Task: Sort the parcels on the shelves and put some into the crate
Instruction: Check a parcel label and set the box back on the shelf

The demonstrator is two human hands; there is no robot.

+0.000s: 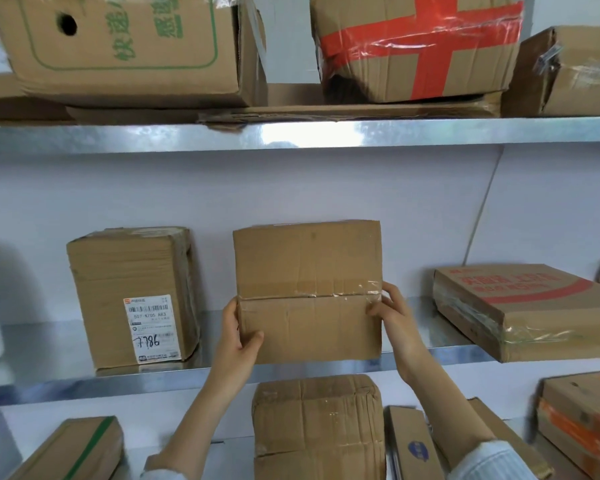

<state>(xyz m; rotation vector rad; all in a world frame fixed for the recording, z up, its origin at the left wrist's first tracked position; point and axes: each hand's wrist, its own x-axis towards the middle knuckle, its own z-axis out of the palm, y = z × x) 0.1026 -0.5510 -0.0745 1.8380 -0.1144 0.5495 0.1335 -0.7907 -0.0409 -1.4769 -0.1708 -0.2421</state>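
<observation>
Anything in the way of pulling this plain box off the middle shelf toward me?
Nothing visible. The left hand and right hand grip the plain box by its sides; the labelled box left of it and the flat red-printed box right of it stand apart. The crate is not in view.

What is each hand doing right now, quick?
Left hand: holding the plain brown cardboard box by its left edge.
Right hand: holding the same box by its right edge.
</observation>
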